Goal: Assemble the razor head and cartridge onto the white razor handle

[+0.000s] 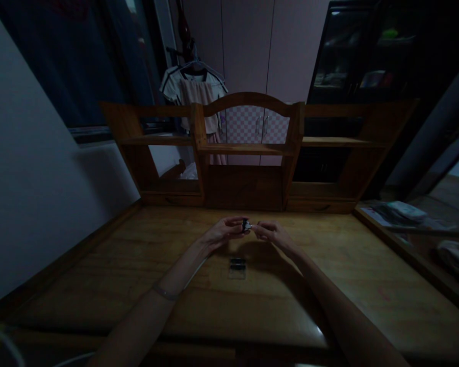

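My left hand (225, 230) is closed around a small dark object with a pale, shiny part (246, 226), held just above the wooden desk (137, 255). Its exact kind is too small and dim to tell. Close on the right, my right hand (272, 233) has its fingers bent in a pinch towards the pale end of that object. Whatever lies between these fingertips is too small to make out. Below the hands, a small clear case (237, 275) with black bar-shaped pieces (237, 264) in it lies on the desk. A thin white cable (195, 272) runs beside my left forearm.
A wooden shelf unit (248, 149) with small drawers stands along the desk's back edge. At the right, papers (398, 213) and a bundled cloth (455, 257) lie beyond the desk's raised edge. A white wall (34, 178) borders the left side. The room is dim.
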`<state>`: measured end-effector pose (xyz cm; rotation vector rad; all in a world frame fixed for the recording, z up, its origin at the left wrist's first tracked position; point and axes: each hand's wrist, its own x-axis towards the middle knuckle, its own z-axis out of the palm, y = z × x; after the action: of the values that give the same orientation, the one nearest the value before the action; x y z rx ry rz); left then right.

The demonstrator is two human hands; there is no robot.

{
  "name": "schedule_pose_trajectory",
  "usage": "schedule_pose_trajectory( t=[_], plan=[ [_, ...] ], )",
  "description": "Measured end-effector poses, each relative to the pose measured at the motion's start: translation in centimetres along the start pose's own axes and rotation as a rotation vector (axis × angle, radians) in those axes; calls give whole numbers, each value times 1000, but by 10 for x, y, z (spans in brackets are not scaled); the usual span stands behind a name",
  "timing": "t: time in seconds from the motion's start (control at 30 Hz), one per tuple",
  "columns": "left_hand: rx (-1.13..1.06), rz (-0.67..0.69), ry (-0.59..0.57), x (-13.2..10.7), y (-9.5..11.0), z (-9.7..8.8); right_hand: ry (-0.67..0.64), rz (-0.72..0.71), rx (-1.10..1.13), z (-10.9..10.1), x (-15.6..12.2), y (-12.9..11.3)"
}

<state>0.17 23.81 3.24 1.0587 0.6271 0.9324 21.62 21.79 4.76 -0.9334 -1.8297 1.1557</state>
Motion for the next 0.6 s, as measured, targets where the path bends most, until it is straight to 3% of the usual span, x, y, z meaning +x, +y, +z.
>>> schedule_pose_trajectory(
  t=[0.6],
  plan=[
    [67, 2, -8, 2, -2, -3, -26, 27, 18, 0, 2, 1]
  ],
)
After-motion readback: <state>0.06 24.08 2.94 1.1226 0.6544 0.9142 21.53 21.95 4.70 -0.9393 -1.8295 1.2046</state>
